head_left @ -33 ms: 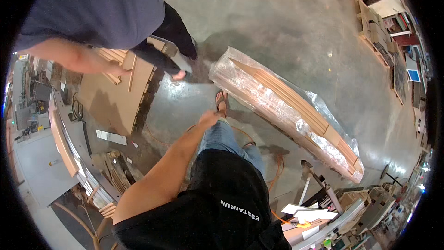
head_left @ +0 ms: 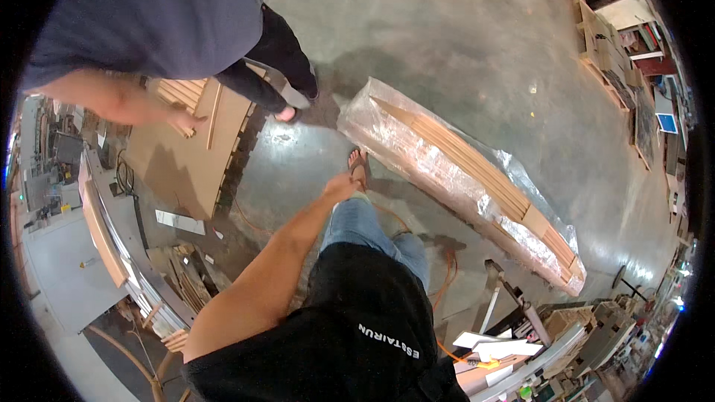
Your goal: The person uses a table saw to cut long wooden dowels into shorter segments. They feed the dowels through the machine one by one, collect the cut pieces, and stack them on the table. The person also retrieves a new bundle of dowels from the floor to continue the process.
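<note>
My left hand (head_left: 341,184) hangs in front of my body, above my sandalled foot (head_left: 358,160). It is small in the picture and its fingers do not show clearly; I make out no object in it. My right hand is out of sight. Nearest on the right lies a long bundle of wooden strips (head_left: 469,156), loosely wrapped in clear plastic film. Across from me at the upper left, another person in a dark shirt (head_left: 156,15) reaches a hand (head_left: 182,117) down to light wooden strips (head_left: 177,94) on a brown board stack (head_left: 167,171).
An orange cord (head_left: 449,275) trails over the concrete floor (head_left: 424,22). At the lower left stand a grey cabinet (head_left: 71,268) and offcuts (head_left: 186,275). White pieces (head_left: 499,346) lie at the lower right. Pallets and boards (head_left: 633,97) line the far right.
My left hand has shifted slightly to the right and nearer my foot. The other person's arm and near foot have moved a little to the left.
</note>
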`<state>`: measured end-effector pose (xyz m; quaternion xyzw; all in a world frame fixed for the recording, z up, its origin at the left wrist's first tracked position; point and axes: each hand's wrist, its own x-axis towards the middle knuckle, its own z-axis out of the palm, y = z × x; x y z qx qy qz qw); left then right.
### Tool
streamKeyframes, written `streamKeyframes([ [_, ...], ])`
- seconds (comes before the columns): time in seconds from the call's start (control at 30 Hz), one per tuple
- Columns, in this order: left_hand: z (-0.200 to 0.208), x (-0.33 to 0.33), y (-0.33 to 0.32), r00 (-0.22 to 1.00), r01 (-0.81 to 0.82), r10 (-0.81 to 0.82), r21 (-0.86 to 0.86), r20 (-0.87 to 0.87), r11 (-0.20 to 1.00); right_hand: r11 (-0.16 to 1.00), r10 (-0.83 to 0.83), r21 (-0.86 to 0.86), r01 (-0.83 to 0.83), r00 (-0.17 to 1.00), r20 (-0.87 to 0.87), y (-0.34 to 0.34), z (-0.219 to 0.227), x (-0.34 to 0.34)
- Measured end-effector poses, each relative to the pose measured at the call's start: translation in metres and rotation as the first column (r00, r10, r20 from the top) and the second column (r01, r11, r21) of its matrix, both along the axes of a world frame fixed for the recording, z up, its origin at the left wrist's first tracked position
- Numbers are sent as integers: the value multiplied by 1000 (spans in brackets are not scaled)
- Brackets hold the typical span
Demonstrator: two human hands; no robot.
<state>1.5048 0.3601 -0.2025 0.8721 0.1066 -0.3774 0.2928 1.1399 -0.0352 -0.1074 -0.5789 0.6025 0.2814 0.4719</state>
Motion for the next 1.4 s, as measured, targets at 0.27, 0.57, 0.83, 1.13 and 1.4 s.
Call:
streamKeyframes([
  [0.27, -38, 193, -44, 940, 208, -169, -105, 297, 972, 983, 164, 110, -149, 976, -143, 9, 16, 35],
  [0.57, -201, 232, -134, 800, 547, -549, 81, 242, 833, 792, 608, -73, -607, 771, 189, -133, -193, 232],
  [0.83, -285, 208, -119, 693, 591, -631, 227, 348, 774, 466, 885, -510, -723, 385, 263, -39, -389, 526],
  [1.13, -262, 169, -71, 780, 525, -517, 84, 353, 847, 166, 983, -547, -820, 96, 155, 12, -394, 507],
  [1.4, -263, 167, -72, 789, 409, -421, 129, 447, 903, -33, 998, -419, -908, -52, 35, -17, -387, 521],
])
